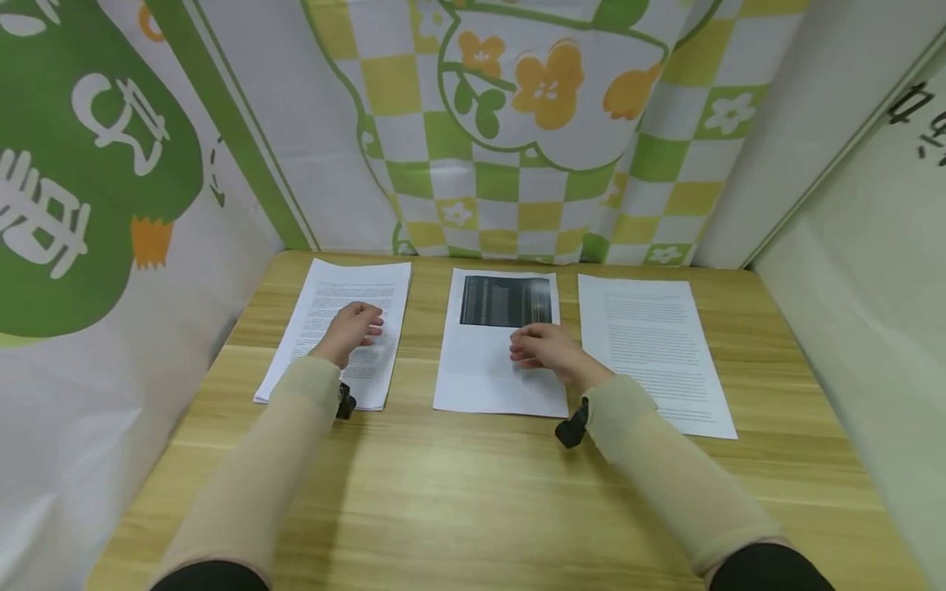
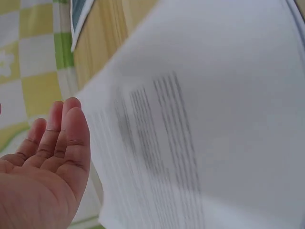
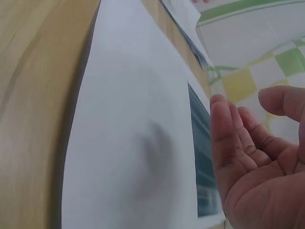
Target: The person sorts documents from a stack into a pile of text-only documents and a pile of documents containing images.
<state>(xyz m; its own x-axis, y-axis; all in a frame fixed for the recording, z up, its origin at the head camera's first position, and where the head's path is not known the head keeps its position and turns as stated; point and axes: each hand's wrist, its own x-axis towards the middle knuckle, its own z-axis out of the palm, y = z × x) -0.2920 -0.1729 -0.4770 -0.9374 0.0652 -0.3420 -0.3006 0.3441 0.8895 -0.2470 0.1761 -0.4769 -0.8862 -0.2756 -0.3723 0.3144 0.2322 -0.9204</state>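
Left hand [image 1: 353, 328] is hovering over the left paper stack [image 1: 336, 328], fingers loosely curled, gripping nothing. Right hand [image 1: 543, 349] is likewise relaxed over the middle sheet [image 1: 495, 361], table's 12 o'clock. Sheets look light, limp, slippery; an edge or corner seems the best hold.
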